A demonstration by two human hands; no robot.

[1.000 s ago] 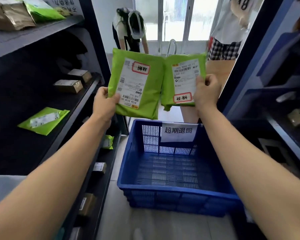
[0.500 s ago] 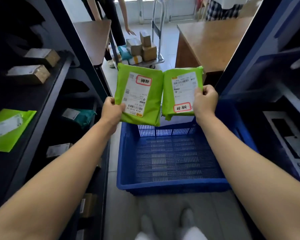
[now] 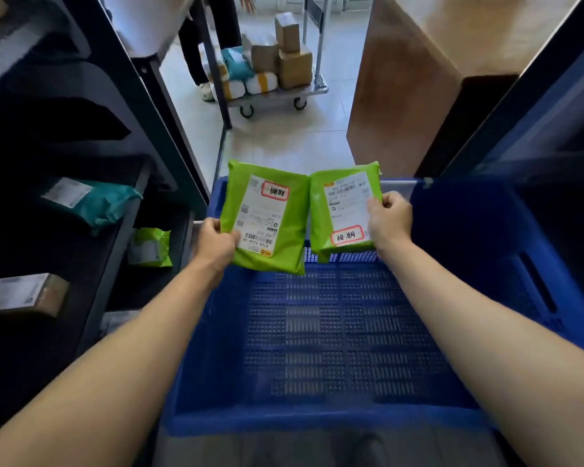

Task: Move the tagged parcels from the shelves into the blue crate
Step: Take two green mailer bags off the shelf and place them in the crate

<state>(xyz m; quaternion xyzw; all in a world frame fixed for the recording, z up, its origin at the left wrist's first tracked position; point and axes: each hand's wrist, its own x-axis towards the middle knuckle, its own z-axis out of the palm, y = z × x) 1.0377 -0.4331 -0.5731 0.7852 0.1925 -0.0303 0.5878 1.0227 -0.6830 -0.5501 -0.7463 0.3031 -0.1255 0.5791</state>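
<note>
Two green mailer parcels hang side by side at mid-frame, above the far end of the blue crate (image 3: 506, 264). The left hand (image 3: 216, 242) pinches the larger parcel (image 3: 267, 224) by its left edge; the right hand (image 3: 390, 220) grips the smaller parcel (image 3: 341, 210) by its right edge. Each carries a white shipping label and a red-bordered tag. At the left of the frame, dark shelves (image 3: 122, 251) hold a teal mailer (image 3: 95, 203), another green mailer (image 3: 150, 247) and a cardboard box (image 3: 24, 293). A loaded trolley (image 3: 277, 92) stands at top centre.
</note>
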